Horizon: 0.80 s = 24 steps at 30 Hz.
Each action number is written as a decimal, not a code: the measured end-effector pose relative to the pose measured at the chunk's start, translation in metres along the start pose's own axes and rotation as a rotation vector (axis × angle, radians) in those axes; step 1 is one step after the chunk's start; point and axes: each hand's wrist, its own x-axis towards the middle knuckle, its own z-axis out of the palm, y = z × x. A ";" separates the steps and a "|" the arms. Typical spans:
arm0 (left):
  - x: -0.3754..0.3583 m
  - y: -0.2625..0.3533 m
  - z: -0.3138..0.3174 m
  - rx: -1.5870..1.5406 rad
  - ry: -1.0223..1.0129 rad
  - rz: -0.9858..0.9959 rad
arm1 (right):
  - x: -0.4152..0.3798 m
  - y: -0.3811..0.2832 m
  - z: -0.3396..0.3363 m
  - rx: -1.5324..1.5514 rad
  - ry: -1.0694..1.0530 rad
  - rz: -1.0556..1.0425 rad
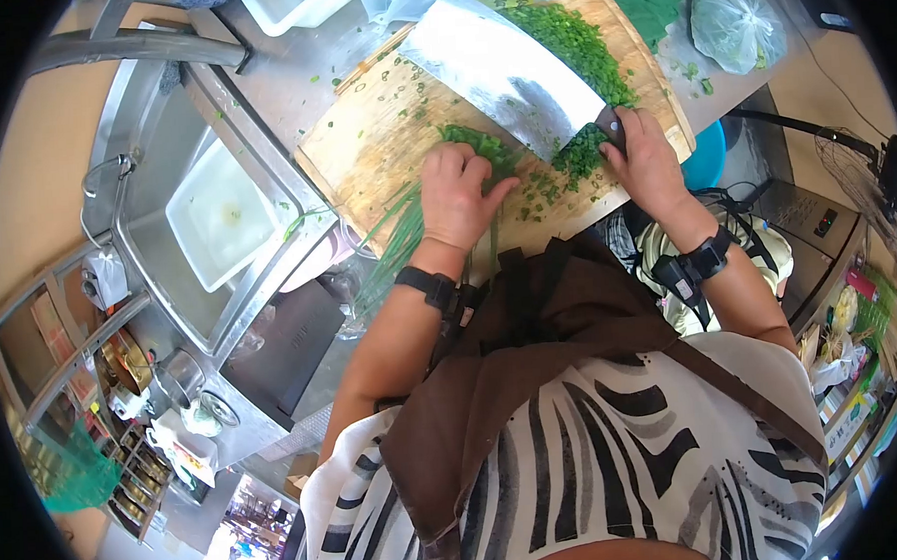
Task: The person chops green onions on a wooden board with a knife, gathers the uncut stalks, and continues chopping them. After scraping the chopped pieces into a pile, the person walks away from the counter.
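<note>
My right hand (pixel 651 159) is closed round the dark handle of a broad cleaver (pixel 499 68), whose blade lies slanted over the wooden cutting board (pixel 362 139). My left hand (pixel 455 195) has its fingers curled down on a bunch of green onions (pixel 478 144), thumb out to the side. The long stalks trail under that wrist and past the board's near edge. Chopped green onion (pixel 584 49) is heaped along the blade's far side, and a smaller pile (pixel 581 156) sits near the handle. Part of the bunch is hidden under my fingers.
A metal sink (pixel 161 122) with a white tub (pixel 220 215) in it is at the left. Another white container (pixel 291 2) stands behind the board. At the back right are a tied plastic bag of greens (pixel 736 27) and a green cloth (pixel 647 6). A blue bucket (pixel 705 157) is below.
</note>
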 end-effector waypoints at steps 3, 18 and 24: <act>0.000 -0.001 0.002 0.001 0.008 0.005 | 0.011 0.000 -0.006 0.051 -0.133 0.105; 0.001 -0.003 -0.002 -0.047 0.017 -0.015 | 0.044 -0.033 -0.051 1.081 -0.781 0.542; 0.003 -0.002 0.000 -0.041 -0.033 -0.048 | 0.005 -0.081 -0.082 0.230 -0.393 -0.144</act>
